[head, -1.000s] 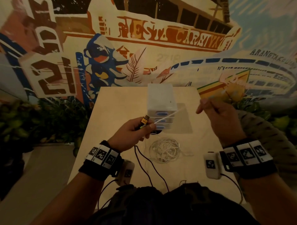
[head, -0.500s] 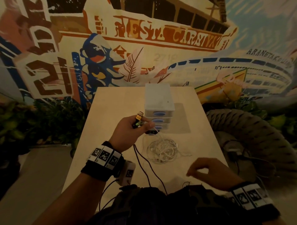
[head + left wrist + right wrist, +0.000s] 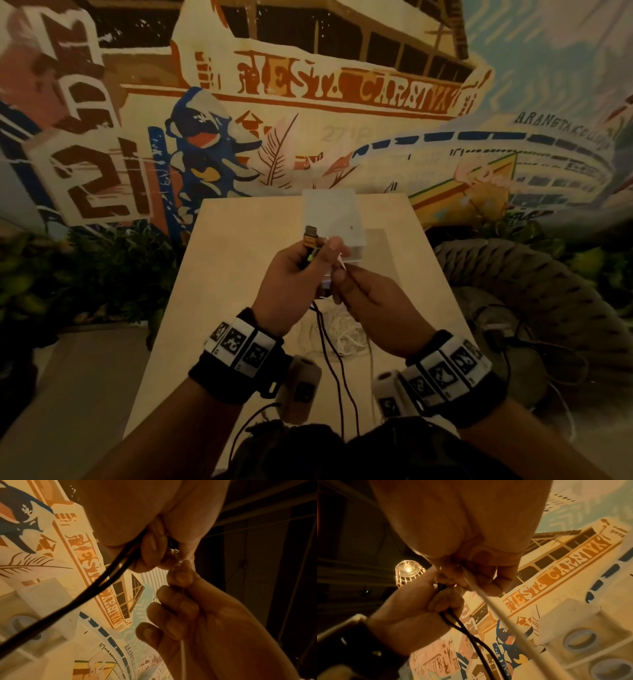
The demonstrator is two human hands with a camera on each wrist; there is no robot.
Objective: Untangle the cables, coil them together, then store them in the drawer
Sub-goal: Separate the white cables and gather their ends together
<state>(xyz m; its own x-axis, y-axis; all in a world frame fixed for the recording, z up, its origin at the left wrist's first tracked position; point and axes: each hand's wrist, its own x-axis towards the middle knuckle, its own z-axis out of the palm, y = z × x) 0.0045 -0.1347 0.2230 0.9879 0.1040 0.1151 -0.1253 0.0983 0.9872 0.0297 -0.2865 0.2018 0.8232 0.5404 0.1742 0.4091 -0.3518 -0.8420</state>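
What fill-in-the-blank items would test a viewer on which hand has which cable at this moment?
1. The left hand grips the ____ cable, its plug end pointing up.
2. The right hand pinches the ____ cable.
3. The loose pile of white cable lies on the ____.
4. The drawer unit stands ____ the hands.

Missing words: black; white; table; behind

Painted lettering on the mural (image 3: 308, 102) behind the table

A big "21" (image 3: 102, 178) stands at the left, a faint "2718" (image 3: 346, 134) near the middle, and "ARANETA CO…" (image 3: 555, 127) runs along the curved white building; the orange banner lettering is too stylised to read.
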